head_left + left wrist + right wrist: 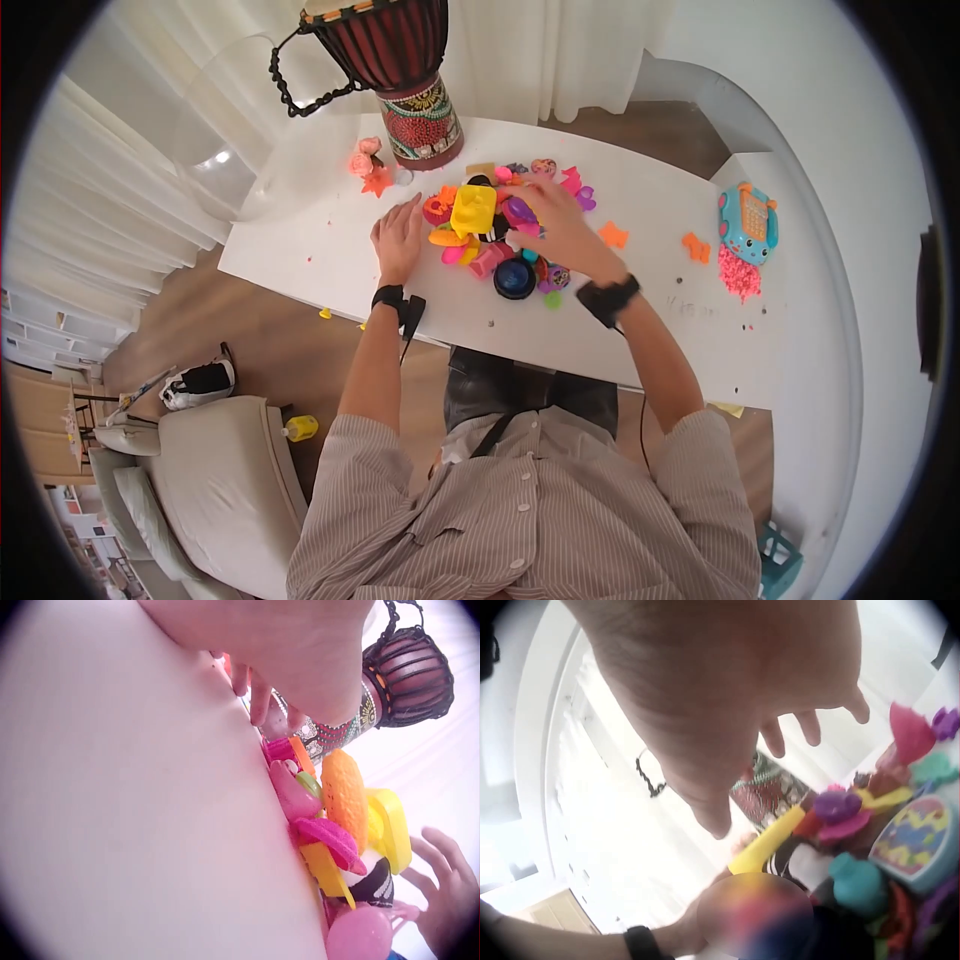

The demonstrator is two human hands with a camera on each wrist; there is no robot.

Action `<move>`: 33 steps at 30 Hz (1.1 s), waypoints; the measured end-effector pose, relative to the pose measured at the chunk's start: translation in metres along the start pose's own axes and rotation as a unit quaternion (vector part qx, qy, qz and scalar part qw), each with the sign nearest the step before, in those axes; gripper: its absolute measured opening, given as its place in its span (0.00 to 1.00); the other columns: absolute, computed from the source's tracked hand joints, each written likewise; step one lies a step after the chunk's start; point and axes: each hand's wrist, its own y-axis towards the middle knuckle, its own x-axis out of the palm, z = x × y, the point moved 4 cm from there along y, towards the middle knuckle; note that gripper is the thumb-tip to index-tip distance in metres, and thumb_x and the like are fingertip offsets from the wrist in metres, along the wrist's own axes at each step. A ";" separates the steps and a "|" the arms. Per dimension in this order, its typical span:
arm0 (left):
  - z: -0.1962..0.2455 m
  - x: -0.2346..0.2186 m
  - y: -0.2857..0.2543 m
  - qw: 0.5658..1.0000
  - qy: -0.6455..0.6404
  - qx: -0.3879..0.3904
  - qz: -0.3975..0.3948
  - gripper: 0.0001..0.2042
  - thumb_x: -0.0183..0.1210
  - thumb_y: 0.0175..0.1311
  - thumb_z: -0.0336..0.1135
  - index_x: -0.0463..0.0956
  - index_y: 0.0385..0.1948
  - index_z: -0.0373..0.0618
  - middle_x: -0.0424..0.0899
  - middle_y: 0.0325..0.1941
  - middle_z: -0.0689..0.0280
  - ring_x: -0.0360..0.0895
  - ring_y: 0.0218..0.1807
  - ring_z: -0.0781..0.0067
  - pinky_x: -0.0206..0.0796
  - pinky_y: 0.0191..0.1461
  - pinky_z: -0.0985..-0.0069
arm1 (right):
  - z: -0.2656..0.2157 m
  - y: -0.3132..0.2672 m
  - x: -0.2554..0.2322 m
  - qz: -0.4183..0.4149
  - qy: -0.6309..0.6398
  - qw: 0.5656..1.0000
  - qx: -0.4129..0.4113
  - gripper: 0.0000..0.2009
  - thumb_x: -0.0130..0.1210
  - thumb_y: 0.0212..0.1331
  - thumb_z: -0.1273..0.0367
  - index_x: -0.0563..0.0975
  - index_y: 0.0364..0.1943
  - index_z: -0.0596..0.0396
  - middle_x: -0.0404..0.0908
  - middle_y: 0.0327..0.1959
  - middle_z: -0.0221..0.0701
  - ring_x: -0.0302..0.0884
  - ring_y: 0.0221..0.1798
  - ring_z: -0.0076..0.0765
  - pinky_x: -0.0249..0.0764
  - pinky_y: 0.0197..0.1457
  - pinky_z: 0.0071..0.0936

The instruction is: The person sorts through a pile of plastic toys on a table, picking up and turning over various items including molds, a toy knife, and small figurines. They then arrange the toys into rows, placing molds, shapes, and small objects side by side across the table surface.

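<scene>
I see a pile of toys (495, 235) heaped mid-tabletop (300, 250), in front of a drum (400, 70): bright plastic pieces in pink, orange and purple, a flat yellow piece (473, 209) on top, a dark blue tub (514, 278) at the near edge. My left hand (398, 240) lies flat on the tabletop just left of the pile, fingers straight. My right hand (550, 225) hovers over the pile's right side, fingers spread and relaxed, gripping nothing I can make out. A blue toy phone (748, 222) sits well apart at right.
</scene>
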 end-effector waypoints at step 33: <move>0.013 0.029 0.009 0.996 -0.039 0.078 -0.010 0.19 0.58 0.70 0.40 0.81 0.62 0.60 0.74 0.75 0.65 0.72 0.72 0.61 0.42 0.82 0.51 | 0.000 -0.067 0.069 -0.044 -0.091 0.988 0.112 0.58 0.68 0.43 0.30 0.59 0.80 0.36 0.49 0.84 0.41 0.34 0.85 0.72 0.23 0.77 0.83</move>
